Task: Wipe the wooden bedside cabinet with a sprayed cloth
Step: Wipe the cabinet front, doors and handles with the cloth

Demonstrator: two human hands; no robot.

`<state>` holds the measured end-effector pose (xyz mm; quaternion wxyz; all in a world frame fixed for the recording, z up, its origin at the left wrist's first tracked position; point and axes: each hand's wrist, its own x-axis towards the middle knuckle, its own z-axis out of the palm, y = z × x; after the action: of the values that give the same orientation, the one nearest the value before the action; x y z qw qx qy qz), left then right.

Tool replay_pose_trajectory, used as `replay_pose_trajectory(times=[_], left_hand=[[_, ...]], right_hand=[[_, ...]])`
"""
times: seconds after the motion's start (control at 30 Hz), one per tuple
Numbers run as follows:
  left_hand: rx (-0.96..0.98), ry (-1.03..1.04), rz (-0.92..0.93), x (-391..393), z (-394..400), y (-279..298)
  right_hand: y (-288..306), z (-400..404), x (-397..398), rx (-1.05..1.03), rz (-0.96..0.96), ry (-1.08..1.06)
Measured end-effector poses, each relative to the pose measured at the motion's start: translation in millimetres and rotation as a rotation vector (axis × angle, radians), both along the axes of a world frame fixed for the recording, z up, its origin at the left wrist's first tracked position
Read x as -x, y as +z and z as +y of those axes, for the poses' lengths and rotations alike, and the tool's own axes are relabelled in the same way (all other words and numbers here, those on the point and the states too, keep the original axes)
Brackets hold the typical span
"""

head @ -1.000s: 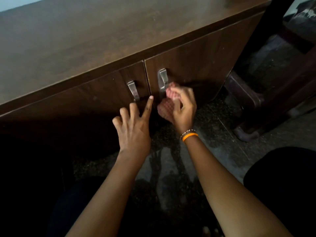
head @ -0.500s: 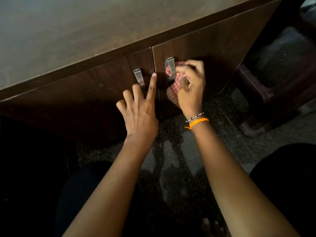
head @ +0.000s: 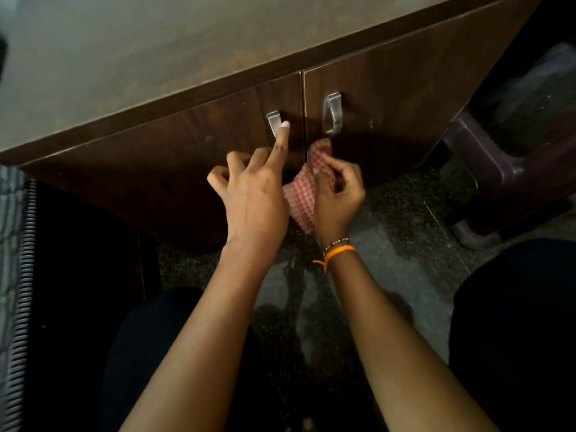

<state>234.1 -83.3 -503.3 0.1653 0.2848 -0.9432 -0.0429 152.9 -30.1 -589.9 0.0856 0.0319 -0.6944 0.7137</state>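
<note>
The dark wooden bedside cabinet [head: 156,157] fills the upper half of the head view, with two doors and a dusty top. My right hand [head: 338,198] grips a red-and-white checked cloth [head: 300,194] low on the right door [head: 405,98], below its metal handle [head: 333,113]. My left hand [head: 255,194] is spread against the left door, its index fingertip touching the left metal handle [head: 274,123]. Part of the cloth is hidden behind both hands.
A dark purple plastic stool [head: 486,169] stands on the speckled floor [head: 389,244] at the cabinet's right. A ribbed grey object [head: 18,291] runs along the left edge. My dark-clothed knees [head: 514,322] flank my arms.
My right hand has slid the cloth down from the right handle to the lower part of the door. My left index finger now touches the left handle.
</note>
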Motion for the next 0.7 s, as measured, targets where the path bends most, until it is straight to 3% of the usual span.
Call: replay_pose_trajectory(times=[0.1, 0.2, 0.47, 0.7], left_hand=[[-0.004, 0.010, 0.071, -4.8, -3.6, 8.1], [0.011, 0.057, 0.099, -12.0, -10.0, 15.8], [-0.009, 0.126, 0.134, -16.0, -14.6, 22.2], [-0.018, 0.102, 0.062, -4.8, -9.9, 13.0]], right_hand=[[30.8, -21.9, 6.1, 0.142, -0.023, -0.085], [55.6, -42.3, 14.2, 0.379, -0.228, -0.165], [70.2, -46.5, 9.7, 0.660, -0.735, -0.124], [71.4, -47.7, 17.8, 0.485, -0.538, -0.161]])
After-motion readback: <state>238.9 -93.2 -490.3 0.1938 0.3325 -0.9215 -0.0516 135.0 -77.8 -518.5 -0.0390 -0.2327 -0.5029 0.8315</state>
